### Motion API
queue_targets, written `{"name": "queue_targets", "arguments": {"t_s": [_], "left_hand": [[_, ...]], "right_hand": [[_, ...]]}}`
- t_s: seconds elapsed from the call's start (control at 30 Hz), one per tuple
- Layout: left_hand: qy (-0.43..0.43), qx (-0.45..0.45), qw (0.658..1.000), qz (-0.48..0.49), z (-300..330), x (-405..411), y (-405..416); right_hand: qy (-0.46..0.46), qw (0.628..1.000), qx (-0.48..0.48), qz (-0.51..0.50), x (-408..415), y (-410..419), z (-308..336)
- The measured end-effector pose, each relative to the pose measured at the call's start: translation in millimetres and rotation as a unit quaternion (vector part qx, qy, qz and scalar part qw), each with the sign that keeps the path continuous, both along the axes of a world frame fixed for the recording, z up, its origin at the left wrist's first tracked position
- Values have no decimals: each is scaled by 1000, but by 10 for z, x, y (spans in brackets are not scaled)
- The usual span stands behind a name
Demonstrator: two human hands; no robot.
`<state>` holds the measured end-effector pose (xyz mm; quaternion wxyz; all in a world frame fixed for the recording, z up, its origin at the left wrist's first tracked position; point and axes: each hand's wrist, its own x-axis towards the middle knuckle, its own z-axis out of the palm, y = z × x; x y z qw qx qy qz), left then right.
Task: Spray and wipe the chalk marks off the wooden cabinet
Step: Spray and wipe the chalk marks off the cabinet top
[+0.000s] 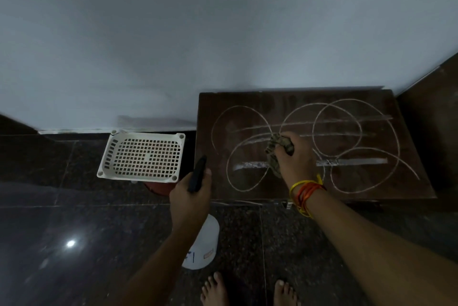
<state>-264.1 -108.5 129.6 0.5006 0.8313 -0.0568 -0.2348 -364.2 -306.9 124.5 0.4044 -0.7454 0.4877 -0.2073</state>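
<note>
Right hand [295, 154]: fingers curled tight round a bunched olive cloth [277, 149], pressing it on the wooden cabinet top [409, 182] among the chalk marks [352, 120]. Left hand [189, 191]: clamped on the black trigger head of one white spray bottle [204, 243], held over the floor just left of the cabinet. Marks: several looping curves, about four straight smeared strokes. One white perforated basket [142, 156] on the dark tile floor, by the wall. Two bare feet [214, 291] at the bottom edge
</note>
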Motion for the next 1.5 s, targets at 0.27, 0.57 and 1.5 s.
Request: {"name": "queue_targets", "arguments": {"t_s": [0.27, 0.57, 1.5], "left_hand": [[-10, 14, 1000, -12, -5, -101, -36], [-24, 8, 995, -94, 125, -312, -203], [-49, 110, 990, -73, -88, -388, 822]], "right_hand": [[20, 1000, -2, 5, -79, 31, -47], [28, 999, -14, -26, -283, 0, 17], [60, 998, 12, -26, -240, 196, -68]]}}
